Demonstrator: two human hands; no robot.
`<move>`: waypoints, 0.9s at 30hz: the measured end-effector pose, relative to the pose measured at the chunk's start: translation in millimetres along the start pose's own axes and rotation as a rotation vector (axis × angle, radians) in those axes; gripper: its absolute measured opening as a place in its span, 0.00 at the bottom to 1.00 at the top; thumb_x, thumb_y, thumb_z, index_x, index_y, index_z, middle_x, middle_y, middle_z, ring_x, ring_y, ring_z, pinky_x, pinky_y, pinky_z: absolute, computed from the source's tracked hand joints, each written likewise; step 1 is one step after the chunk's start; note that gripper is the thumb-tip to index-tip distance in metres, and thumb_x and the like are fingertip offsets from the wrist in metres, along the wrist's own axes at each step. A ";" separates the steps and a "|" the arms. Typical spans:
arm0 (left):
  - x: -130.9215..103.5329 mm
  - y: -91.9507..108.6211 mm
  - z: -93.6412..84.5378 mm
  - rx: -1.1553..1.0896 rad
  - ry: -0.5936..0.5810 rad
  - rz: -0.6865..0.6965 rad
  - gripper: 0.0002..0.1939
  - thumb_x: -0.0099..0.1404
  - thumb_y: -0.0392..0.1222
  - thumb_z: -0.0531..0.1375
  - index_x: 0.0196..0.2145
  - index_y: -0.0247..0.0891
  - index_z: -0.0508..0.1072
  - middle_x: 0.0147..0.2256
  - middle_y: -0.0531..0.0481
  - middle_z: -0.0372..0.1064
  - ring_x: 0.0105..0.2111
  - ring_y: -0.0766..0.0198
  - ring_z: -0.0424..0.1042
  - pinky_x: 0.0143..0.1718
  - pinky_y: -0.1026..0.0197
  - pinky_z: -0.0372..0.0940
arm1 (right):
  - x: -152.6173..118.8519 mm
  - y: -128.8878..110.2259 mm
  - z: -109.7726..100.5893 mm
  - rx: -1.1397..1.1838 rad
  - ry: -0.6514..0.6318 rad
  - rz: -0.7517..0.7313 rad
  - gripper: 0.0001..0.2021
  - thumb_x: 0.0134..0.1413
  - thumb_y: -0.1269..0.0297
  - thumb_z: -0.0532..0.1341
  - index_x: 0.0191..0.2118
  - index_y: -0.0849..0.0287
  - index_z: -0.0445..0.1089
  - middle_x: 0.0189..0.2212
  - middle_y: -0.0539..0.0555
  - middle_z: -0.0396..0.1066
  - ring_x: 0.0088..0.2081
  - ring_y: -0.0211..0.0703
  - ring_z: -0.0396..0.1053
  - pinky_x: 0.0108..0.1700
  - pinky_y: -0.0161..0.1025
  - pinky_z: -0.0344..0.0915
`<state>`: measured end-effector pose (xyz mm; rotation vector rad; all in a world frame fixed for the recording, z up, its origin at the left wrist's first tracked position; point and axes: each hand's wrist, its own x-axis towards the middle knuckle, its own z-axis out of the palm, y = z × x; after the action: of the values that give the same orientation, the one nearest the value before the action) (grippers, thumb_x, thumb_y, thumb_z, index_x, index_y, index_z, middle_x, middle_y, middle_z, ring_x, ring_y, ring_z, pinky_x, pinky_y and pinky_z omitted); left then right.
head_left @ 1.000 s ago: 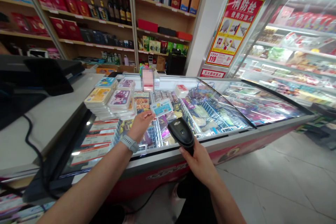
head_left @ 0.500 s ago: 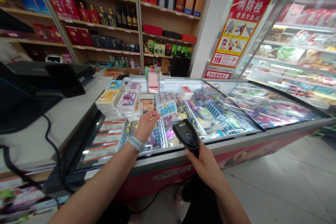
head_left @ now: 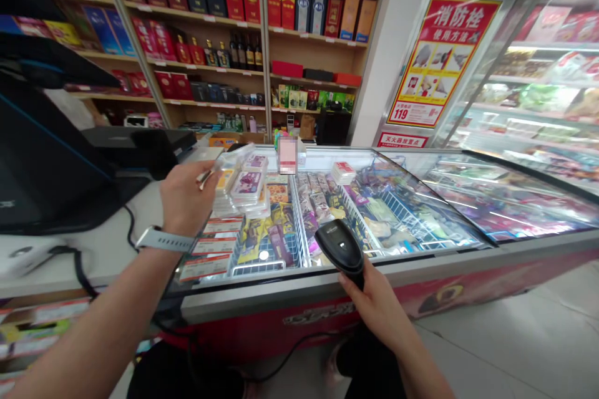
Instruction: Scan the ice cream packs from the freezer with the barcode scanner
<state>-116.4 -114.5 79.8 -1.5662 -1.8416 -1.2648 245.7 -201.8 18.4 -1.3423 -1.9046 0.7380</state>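
Note:
My left hand (head_left: 188, 196), wearing a watch with a pale strap, is closed on the edge of a flat clear plastic pack (head_left: 238, 154). The pack is tilted and blurred, above the stacked packs at the freezer's left end. Beside it sit a stack of purple-labelled packs (head_left: 248, 186) and a partly covered yellow-labelled stack (head_left: 224, 181). My right hand (head_left: 381, 299) grips a black barcode scanner (head_left: 340, 248) by its handle, with its head pointing up and left over the freezer's front edge.
A glass-topped chest freezer (head_left: 407, 199) holds wire baskets of wrapped ice creams. A small red-and-white stack (head_left: 344, 173) rests on its glass. To the left, a counter (head_left: 110, 224) carries a black checkout machine (head_left: 42, 156) and cables. Shelves of boxed bottles line the back.
My left hand has moved left and toward the counter with the pack, which is now tilted over the stacks. My right hand still holds the scanner. The view has shifted left.

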 end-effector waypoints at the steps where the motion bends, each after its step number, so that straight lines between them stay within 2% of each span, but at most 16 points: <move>1: 12.6 -11.3 0.9 0.061 -0.013 0.050 0.17 0.65 0.49 0.57 0.45 0.39 0.76 0.43 0.48 0.76 0.40 0.59 0.69 0.48 0.57 0.62 | 0.0 -0.9 1.1 0.006 -0.002 -0.002 0.15 0.61 0.60 0.56 0.51 0.60 0.65 0.47 0.60 0.73 0.49 0.52 0.70 0.52 0.45 0.64; 4: 43.8 -36.7 11.2 0.205 -0.097 0.134 0.18 0.67 0.46 0.53 0.47 0.35 0.76 0.45 0.45 0.75 0.46 0.57 0.66 0.51 0.57 0.58 | -0.3 -3.0 3.2 0.014 -0.008 0.000 0.16 0.61 0.60 0.56 0.52 0.60 0.64 0.47 0.60 0.73 0.50 0.52 0.70 0.52 0.46 0.64; 8: 67.7 -49.7 29.8 0.312 -0.246 0.189 0.19 0.69 0.47 0.51 0.47 0.35 0.75 0.44 0.44 0.73 0.47 0.56 0.62 0.49 0.58 0.56 | -2.4 -1.6 2.9 0.004 -0.012 0.010 0.16 0.61 0.60 0.55 0.51 0.60 0.64 0.47 0.61 0.73 0.50 0.54 0.70 0.52 0.47 0.64; 13: 79.4 -54.9 44.7 0.332 -0.370 0.240 0.16 0.68 0.44 0.52 0.39 0.32 0.76 0.41 0.42 0.73 0.46 0.56 0.61 0.52 0.54 0.51 | -6.7 4.1 0.8 -0.007 -0.002 0.021 0.15 0.61 0.58 0.55 0.50 0.59 0.65 0.45 0.60 0.73 0.47 0.54 0.71 0.50 0.47 0.66; 19: 79.5 -64.3 53.2 0.332 -0.418 0.233 0.13 0.66 0.41 0.53 0.40 0.35 0.76 0.42 0.48 0.74 0.47 0.58 0.60 0.58 0.49 0.42 | -7.3 7.1 0.7 -0.012 0.024 0.002 0.15 0.60 0.60 0.56 0.50 0.59 0.66 0.44 0.60 0.74 0.47 0.54 0.72 0.49 0.47 0.67; 23: 78.8 -56.3 49.9 0.317 -0.409 0.219 0.13 0.65 0.39 0.54 0.41 0.36 0.77 0.42 0.48 0.75 0.46 0.58 0.62 0.58 0.48 0.43 | -7.4 8.0 2.2 -0.001 0.010 0.012 0.16 0.60 0.60 0.56 0.51 0.59 0.66 0.45 0.60 0.74 0.47 0.53 0.72 0.50 0.47 0.66; 27: 70.6 -22.1 41.2 0.269 -0.358 0.253 0.15 0.65 0.43 0.54 0.42 0.33 0.76 0.45 0.41 0.74 0.48 0.54 0.65 0.58 0.45 0.44 | -8.6 7.6 2.1 0.008 0.013 0.020 0.15 0.60 0.62 0.56 0.51 0.59 0.66 0.45 0.60 0.74 0.47 0.53 0.72 0.50 0.47 0.66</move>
<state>-147.1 -40.1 106.1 -1.8849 -1.8476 -0.6267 250.3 -207.8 9.5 -1.3605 -1.8784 0.7439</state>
